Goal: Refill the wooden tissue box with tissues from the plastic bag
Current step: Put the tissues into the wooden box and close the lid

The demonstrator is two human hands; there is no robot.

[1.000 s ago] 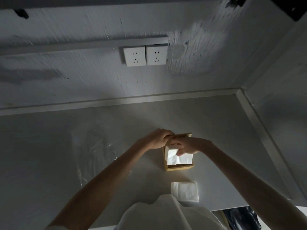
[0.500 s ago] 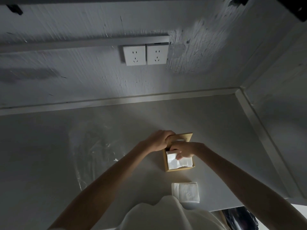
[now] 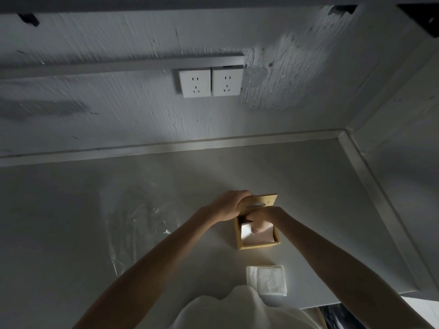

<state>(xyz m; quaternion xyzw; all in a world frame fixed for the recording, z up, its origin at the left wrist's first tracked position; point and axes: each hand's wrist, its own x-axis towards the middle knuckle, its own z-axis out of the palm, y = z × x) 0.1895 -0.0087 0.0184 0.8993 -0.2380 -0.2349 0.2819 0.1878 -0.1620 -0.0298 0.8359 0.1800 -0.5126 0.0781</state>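
Left hand [image 3: 229,205] grips the lid [image 3: 261,201] raised at the box [image 3: 259,245]'s 12 o'clock edge; right hand [image 3: 263,219] rests on tissues [image 3: 247,232] inside.

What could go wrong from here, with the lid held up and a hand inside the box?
1. The left hand grips the lid upright behind the wooden box; if it slips, it could fall onto the right hand inside.
2. The right hand's fingers, down in the box, may crumple the tissues.
3. The spare tissue stack lies near the counter's front edge and might get brushed off.

no readable text, labels, brands or numbers anywhere
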